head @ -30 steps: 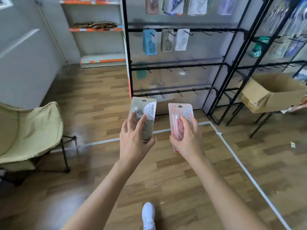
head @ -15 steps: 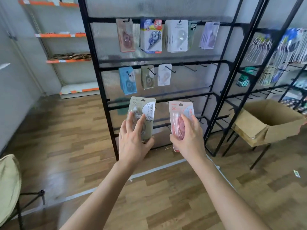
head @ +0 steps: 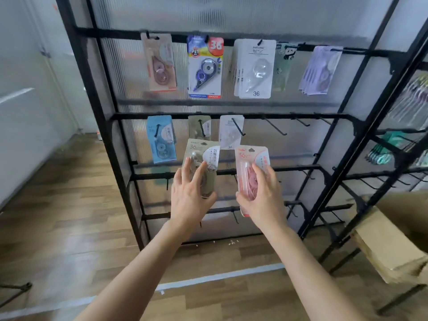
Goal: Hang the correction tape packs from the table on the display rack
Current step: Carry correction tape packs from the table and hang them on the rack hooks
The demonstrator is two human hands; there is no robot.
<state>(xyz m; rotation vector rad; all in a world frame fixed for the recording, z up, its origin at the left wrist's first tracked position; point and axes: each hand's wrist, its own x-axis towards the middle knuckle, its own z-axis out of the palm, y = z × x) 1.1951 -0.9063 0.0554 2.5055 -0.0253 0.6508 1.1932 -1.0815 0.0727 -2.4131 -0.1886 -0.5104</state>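
Observation:
My left hand (head: 188, 196) grips an olive-green correction tape pack (head: 203, 154) upright, fingers spread over its front. A pink correction tape pack (head: 251, 158) is held upright in my right hand (head: 261, 195). Both packs are in front of the black display rack (head: 108, 144), just below its second rail (head: 278, 116). On that rail hang a blue pack (head: 161, 140), a green pack (head: 199, 127) and a white pack (head: 231, 133). Bare hooks (head: 275, 127) stick out to their right. The top rail carries several other packs (head: 205, 68).
A second black rack (head: 393, 126) with pens and scissors stands at the right. A cardboard box (head: 393, 242) sits low at the right edge. White tape (head: 217, 278) marks the wood floor in front of the rack. A white wall is on the left.
I have come closer to the rack, which now fills the view. Both hands still hold their packs, now raised to just under the second rail. The chair on the left has left the view.

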